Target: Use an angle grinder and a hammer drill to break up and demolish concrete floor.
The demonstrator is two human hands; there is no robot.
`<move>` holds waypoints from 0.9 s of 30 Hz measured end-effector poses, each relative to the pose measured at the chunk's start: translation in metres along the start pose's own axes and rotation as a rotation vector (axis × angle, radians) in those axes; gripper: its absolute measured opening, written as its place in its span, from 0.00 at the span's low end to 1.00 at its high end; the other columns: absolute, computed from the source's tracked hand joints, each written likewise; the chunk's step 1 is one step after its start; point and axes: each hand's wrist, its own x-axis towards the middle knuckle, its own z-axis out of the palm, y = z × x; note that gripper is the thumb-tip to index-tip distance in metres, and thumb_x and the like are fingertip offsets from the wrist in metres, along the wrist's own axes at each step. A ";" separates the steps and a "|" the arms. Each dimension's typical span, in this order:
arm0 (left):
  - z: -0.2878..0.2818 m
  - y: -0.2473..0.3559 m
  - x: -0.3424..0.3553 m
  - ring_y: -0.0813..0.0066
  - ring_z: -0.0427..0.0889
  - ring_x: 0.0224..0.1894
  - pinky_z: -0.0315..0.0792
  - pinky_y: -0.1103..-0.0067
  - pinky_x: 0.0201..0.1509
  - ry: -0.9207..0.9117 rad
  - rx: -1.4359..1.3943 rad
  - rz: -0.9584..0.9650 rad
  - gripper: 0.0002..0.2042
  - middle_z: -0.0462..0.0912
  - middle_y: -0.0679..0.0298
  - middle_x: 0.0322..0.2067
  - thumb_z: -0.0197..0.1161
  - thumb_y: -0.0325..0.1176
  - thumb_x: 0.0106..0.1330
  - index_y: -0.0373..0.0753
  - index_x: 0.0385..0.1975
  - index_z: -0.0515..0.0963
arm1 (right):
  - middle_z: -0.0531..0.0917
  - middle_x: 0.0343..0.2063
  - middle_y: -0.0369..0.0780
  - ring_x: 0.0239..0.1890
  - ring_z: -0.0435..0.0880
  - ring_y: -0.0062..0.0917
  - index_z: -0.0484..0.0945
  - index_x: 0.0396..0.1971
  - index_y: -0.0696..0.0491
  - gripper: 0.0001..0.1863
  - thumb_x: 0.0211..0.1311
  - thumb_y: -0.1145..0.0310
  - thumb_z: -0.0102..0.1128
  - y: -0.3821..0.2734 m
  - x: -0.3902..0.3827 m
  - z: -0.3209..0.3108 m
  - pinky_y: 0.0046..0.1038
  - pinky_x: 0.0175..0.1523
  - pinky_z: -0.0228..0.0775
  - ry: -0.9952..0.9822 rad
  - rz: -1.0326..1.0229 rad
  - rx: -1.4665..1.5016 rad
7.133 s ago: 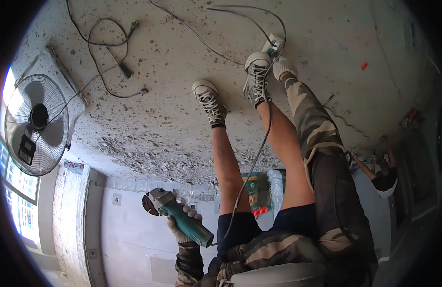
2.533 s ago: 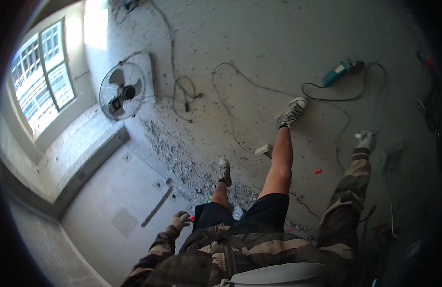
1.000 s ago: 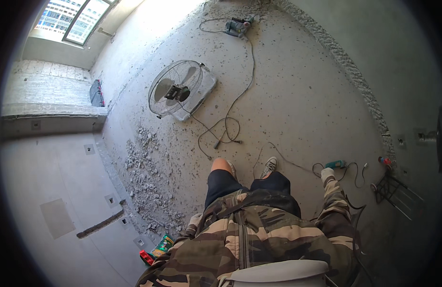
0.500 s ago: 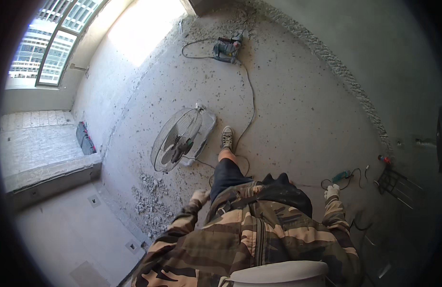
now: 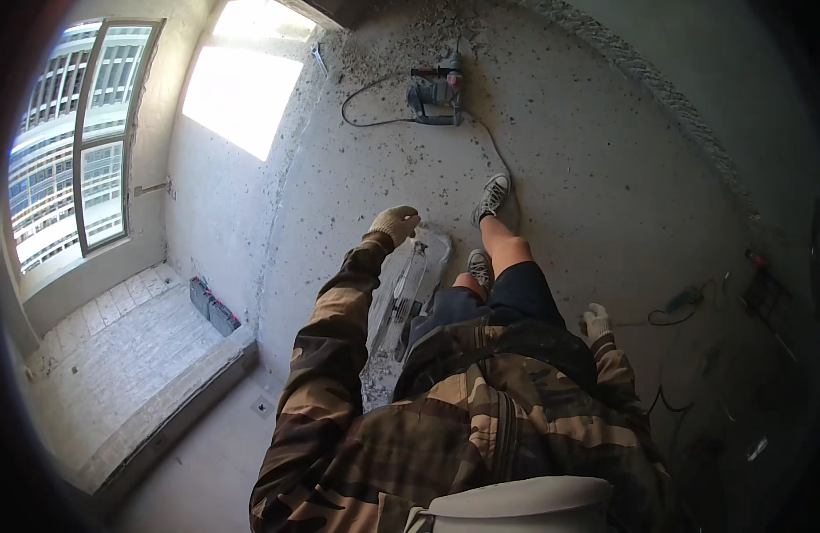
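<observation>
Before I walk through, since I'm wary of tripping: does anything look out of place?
Yes: loose rubble litters the floor near the power tool, whose cord trails beside a shoe; both could catch feet.

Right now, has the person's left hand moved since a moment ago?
Yes: the left hand has moved forward, closer to the corded drill lying ahead.

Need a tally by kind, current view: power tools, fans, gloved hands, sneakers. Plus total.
Rotary hammer: 1
Angle grinder, dim at the right: 1
Fan, seen nearly edge-on: 1
Gloved hands: 2 (left hand, right hand)
Sneakers: 2
Total: 7
</observation>
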 end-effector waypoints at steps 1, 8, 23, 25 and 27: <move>-0.019 0.014 0.024 0.73 0.83 0.34 0.74 0.76 0.41 0.003 0.029 -0.027 0.18 0.85 0.58 0.32 0.56 0.43 0.60 0.37 0.44 0.79 | 0.80 0.39 0.44 0.35 0.81 0.28 0.68 0.56 0.57 0.23 0.59 0.69 0.51 -0.036 0.017 0.020 0.29 0.38 0.75 -0.017 -0.026 -0.035; -0.068 0.045 0.157 0.55 0.79 0.48 0.72 0.69 0.51 0.004 0.400 0.070 0.21 0.82 0.55 0.43 0.59 0.50 0.58 0.45 0.46 0.78 | 0.75 0.50 0.49 0.45 0.79 0.31 0.66 0.57 0.55 0.25 0.59 0.70 0.55 -0.200 0.059 0.112 0.30 0.49 0.73 0.002 -0.366 -0.027; -0.004 -0.027 0.546 0.52 0.70 0.58 0.65 0.65 0.61 -0.117 0.847 0.304 0.35 0.74 0.49 0.52 0.63 0.51 0.50 0.41 0.58 0.64 | 0.68 0.55 0.52 0.55 0.72 0.40 0.58 0.60 0.62 0.31 0.63 0.60 0.54 -0.234 0.083 0.270 0.38 0.60 0.65 0.342 -0.237 0.031; 0.011 -0.045 0.573 0.52 0.69 0.58 0.64 0.65 0.61 -0.050 0.903 0.423 0.37 0.74 0.48 0.51 0.64 0.51 0.49 0.41 0.58 0.63 | 0.67 0.57 0.52 0.56 0.71 0.41 0.57 0.61 0.63 0.33 0.64 0.57 0.53 -0.235 0.081 0.279 0.38 0.60 0.64 0.331 -0.190 0.059; 0.021 -0.049 0.593 0.51 0.71 0.56 0.64 0.64 0.60 -0.117 1.020 0.243 0.38 0.75 0.47 0.48 0.66 0.50 0.47 0.42 0.59 0.61 | 0.72 0.52 0.53 0.54 0.73 0.42 0.60 0.58 0.65 0.32 0.63 0.55 0.54 -0.236 0.079 0.284 0.39 0.58 0.66 0.369 -0.143 0.151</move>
